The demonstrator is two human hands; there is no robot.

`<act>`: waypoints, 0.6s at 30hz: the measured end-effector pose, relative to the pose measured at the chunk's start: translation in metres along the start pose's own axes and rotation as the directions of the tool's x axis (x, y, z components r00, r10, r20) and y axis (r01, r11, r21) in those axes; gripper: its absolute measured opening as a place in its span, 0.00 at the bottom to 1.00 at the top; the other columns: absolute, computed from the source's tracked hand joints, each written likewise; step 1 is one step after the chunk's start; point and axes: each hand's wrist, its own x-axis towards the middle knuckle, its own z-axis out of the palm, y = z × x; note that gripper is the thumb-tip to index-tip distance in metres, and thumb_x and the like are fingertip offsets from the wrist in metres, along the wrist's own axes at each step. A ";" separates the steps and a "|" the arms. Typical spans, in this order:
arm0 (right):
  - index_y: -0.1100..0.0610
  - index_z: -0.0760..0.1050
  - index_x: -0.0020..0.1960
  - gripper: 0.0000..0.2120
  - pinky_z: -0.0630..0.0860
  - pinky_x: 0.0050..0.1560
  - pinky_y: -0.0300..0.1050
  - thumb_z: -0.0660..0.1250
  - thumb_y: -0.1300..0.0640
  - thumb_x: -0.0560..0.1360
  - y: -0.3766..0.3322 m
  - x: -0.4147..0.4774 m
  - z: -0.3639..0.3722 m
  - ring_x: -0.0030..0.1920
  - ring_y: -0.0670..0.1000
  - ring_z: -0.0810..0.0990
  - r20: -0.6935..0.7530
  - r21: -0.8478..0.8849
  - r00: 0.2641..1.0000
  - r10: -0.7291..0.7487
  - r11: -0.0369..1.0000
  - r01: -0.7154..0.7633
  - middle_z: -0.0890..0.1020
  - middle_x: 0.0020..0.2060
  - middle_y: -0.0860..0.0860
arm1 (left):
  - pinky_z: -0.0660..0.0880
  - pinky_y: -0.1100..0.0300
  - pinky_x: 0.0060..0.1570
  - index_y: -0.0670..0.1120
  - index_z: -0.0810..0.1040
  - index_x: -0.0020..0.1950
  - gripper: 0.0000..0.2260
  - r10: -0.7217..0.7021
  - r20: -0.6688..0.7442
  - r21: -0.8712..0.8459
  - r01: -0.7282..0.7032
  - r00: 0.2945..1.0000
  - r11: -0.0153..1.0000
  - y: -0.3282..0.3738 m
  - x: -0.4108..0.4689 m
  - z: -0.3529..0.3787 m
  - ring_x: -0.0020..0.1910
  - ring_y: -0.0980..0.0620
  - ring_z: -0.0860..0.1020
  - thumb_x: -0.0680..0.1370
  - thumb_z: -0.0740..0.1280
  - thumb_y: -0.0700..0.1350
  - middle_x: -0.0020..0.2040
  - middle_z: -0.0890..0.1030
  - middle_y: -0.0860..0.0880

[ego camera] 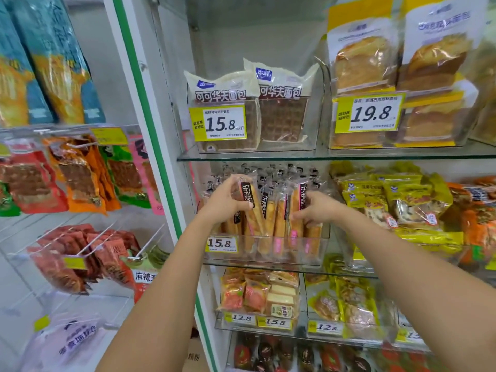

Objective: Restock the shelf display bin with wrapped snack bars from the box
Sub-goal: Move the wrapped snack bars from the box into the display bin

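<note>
At centre frame, on the middle glass shelf (pixel 349 272), a clear bin (pixel 319 251) holds wrapped snack bars (pixel 279 224) standing upright. The left hand (pixel 225 202) has its grip closed round the top of one tilted bar (pixel 248 193) over the bin's left side. The right hand (pixel 318 208) pinches another upright bar (pixel 302 193) toward the bin's right. A yellow price tag (pixel 222 244) sits at the bin's front left.
</note>
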 end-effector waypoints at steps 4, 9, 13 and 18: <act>0.60 0.51 0.77 0.43 0.76 0.39 0.39 0.73 0.57 0.71 0.010 0.008 0.029 0.56 0.55 0.77 -0.073 -0.156 0.996 0.047 0.986 -0.059 0.66 0.71 0.58 | 0.69 0.58 0.57 0.47 0.70 0.64 0.24 -0.072 0.099 0.173 0.054 0.992 0.983 -0.002 0.016 0.004 0.56 0.54 0.75 0.70 0.73 0.35 0.57 0.76 0.52; 0.59 0.57 0.75 0.38 0.69 0.26 0.36 0.72 0.58 0.72 0.015 0.020 0.050 0.42 0.50 0.76 -0.149 -0.149 0.984 0.098 0.982 -0.120 0.72 0.66 0.58 | 0.73 0.49 0.60 0.46 0.65 0.69 0.29 -0.172 0.139 0.375 0.109 0.975 0.921 -0.013 0.026 0.024 0.57 0.46 0.77 0.71 0.73 0.39 0.63 0.75 0.47; 0.61 0.71 0.60 0.19 0.70 0.27 0.39 0.71 0.60 0.72 0.014 0.026 0.052 0.35 0.50 0.76 -0.134 -0.132 0.979 0.154 0.976 -0.172 0.76 0.41 0.52 | 0.68 0.47 0.67 0.48 0.56 0.76 0.37 -0.241 0.104 0.415 0.178 0.965 0.892 -0.031 0.027 0.036 0.67 0.44 0.71 0.73 0.72 0.41 0.74 0.65 0.47; 0.60 0.71 0.42 0.07 0.70 0.27 0.38 0.69 0.60 0.74 0.013 0.022 0.038 0.32 0.47 0.75 0.048 -0.096 0.981 0.191 0.978 -0.185 0.75 0.34 0.51 | 0.71 0.58 0.48 0.43 0.66 0.67 0.24 -0.233 0.012 0.433 0.205 0.972 0.878 -0.028 0.022 0.041 0.50 0.50 0.74 0.74 0.70 0.38 0.55 0.75 0.47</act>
